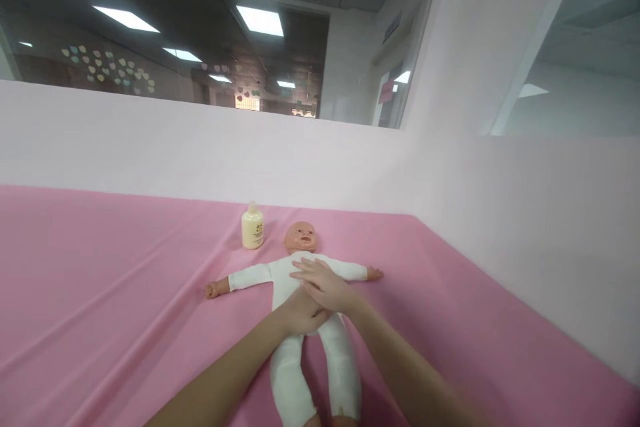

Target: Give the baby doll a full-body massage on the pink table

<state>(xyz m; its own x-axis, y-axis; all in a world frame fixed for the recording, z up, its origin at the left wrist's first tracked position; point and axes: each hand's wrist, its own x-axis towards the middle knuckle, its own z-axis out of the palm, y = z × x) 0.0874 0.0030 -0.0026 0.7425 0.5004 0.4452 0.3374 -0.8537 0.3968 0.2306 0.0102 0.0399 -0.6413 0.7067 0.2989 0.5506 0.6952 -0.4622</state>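
A baby doll [286, 283] with a white cloth body lies on its back on the pink sheet, arms spread wide and head away from me. My left hand [303, 310] rests on the doll's belly, its fingers partly hidden under the other hand. Above it, my right hand [323, 283] lies flat on the doll's chest and belly with its fingers stretched out and slightly apart. Neither hand grips anything. Beside the doll's head, to the left, stands a pale yellow bottle [253, 229] with a pump top.
The pink sheet [125, 267] has long folds at the left. A white wall [200, 153] rises behind it, with a large window [200, 27] above. Another wall [550, 227] borders the right side.
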